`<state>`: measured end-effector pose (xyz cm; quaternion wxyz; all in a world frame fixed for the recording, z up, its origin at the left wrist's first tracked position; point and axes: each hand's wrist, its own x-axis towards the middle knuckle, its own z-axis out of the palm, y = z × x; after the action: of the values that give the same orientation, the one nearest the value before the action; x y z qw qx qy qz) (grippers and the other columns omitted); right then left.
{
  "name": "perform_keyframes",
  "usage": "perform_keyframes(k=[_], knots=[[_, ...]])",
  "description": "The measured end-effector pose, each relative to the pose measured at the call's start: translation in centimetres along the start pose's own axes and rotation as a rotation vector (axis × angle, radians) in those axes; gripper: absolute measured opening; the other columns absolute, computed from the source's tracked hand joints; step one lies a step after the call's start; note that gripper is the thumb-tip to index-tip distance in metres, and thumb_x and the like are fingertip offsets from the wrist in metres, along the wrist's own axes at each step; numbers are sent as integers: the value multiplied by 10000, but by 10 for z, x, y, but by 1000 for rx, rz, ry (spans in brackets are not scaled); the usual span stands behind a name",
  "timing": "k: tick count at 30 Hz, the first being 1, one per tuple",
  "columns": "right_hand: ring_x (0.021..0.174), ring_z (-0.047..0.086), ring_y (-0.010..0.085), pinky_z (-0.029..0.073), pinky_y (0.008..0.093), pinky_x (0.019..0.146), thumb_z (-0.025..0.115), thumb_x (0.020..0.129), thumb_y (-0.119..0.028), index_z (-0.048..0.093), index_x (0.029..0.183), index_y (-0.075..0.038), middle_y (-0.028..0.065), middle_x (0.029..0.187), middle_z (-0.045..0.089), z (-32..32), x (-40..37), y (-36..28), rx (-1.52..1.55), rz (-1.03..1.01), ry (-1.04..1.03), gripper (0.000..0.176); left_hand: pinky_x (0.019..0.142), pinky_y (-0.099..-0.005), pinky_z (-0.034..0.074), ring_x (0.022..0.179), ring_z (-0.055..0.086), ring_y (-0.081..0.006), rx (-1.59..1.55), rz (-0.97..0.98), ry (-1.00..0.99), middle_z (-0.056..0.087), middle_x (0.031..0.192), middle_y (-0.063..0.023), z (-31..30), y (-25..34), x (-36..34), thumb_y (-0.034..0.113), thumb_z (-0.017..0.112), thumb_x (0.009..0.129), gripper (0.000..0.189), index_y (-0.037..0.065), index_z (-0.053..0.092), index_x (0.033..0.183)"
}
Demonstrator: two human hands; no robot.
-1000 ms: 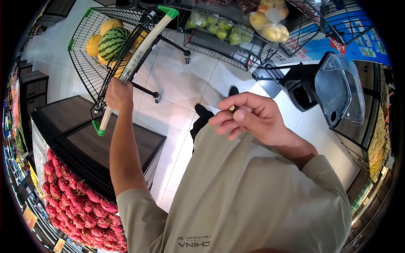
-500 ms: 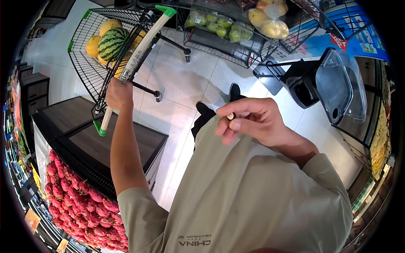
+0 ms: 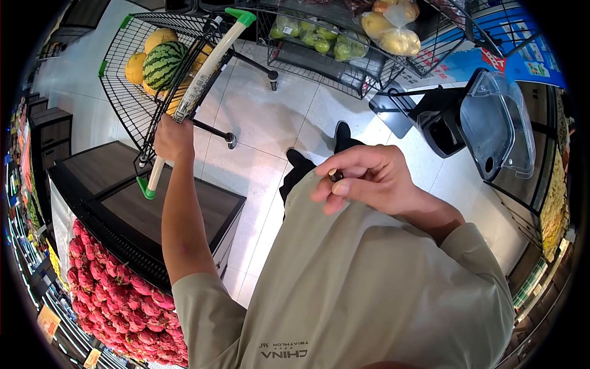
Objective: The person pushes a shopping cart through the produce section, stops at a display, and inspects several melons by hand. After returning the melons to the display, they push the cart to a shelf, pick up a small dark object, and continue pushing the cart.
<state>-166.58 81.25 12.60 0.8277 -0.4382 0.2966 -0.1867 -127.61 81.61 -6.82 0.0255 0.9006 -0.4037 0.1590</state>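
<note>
My left hand (image 3: 174, 138) is wrapped round the pale handle (image 3: 209, 64) of a shopping cart with green end caps. In the cart's black wire basket (image 3: 123, 98) lie a striped watermelon (image 3: 165, 65) and several yellow melons (image 3: 161, 39). In front of my shirt, my right hand (image 3: 369, 178) pinches a small dark object (image 3: 335, 174) with a pale tan end between its thumb and fingers; I cannot tell what it is.
Pink dragon fruit (image 3: 117, 295) fill a stand at the lower left, beside a wooden-topped platform (image 3: 178, 194). Bagged green fruit (image 3: 319, 37) sits on a wire rack at the top. A clear-lidded black bin (image 3: 436, 129) stands at the right.
The small object has turned slightly in my right hand's fingers, and its dark side shows more. My left hand stays on the cart handle.
</note>
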Motion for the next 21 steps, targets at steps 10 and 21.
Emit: perform_keyframes(k=[10, 21], knots=[[760, 724, 211, 580, 287, 648, 695, 866, 24, 576, 952, 44, 170, 850, 705, -7, -1, 13, -277, -266, -33, 148, 532, -465, 509, 668, 661, -322, 8, 2, 4, 653, 726, -70, -2, 1, -1, 277, 714, 659, 232, 95, 583, 721], [630, 655, 120, 506, 239, 565, 655, 917, -31, 575, 942, 26, 98, 765, 676, -2, -2, 10, -334, -280, 18, 101, 519, -466, 501, 657, 658, -319, -8, -8, 11, 650, 718, -69, -2, 2, 0, 258, 704, 663, 212, 93, 582, 716]])
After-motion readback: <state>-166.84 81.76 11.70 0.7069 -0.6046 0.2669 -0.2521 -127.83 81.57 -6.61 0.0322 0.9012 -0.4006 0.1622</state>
